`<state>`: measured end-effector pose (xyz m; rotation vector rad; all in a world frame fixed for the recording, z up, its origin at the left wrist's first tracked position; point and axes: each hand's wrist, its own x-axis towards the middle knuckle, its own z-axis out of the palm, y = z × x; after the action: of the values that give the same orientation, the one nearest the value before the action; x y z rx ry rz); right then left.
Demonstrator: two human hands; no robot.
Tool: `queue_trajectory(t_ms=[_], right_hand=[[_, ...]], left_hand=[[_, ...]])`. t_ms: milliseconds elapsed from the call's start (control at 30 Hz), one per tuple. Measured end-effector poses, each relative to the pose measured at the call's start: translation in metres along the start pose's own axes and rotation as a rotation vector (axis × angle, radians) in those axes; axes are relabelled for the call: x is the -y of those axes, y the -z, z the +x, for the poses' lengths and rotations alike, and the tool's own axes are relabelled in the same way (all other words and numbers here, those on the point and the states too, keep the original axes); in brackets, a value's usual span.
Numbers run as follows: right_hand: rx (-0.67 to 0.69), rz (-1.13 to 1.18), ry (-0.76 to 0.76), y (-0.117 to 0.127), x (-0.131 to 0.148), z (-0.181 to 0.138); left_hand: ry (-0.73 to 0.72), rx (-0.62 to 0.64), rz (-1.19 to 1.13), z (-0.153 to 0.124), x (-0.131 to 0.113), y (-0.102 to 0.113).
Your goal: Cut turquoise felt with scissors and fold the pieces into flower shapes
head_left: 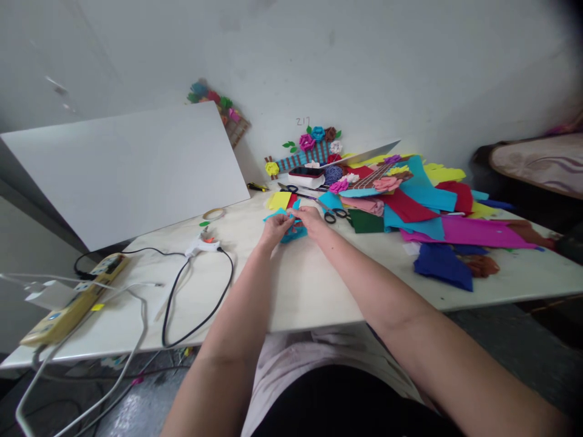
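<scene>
My left hand [274,229] and my right hand [311,219] meet at the middle of the white table [300,285], both pinched on a small blue felt piece [294,233] with a bit of red showing in it. The fingers of both hands are curled around the piece. A yellow felt square [278,199] lies just behind my hands. Black-handled scissors [336,214] lie right beside my right hand.
A heap of coloured felt sheets [423,212] covers the table's right side. A white board [132,170] leans on the wall at left. A glue gun [203,244] with a black cable, a tape roll [214,213] and a yellow power strip [75,300] lie at left. Felt flower crafts [314,149] stand by the wall.
</scene>
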<state>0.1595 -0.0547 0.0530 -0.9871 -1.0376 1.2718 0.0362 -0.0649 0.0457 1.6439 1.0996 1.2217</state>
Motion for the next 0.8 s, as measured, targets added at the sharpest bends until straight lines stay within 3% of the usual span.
queue_trajectory(t_ms=[200,467,800], right_hand=[[-0.053,0.040,0.011,0.0019,0.0023,-0.0002],[-0.053,0.111,0.017,0.0015,0.0011,0.0011],[-0.056,0.138,0.010,-0.0019,0.0021,-0.0036]], left_hand=[[0.008,0.027,0.002,0.0008,0.0051,-0.0003],[0.013,-0.032,0.036,0.0018,0.0052,-0.0023],[-0.050,0.014,0.397,0.0065,0.0085,-0.0001]])
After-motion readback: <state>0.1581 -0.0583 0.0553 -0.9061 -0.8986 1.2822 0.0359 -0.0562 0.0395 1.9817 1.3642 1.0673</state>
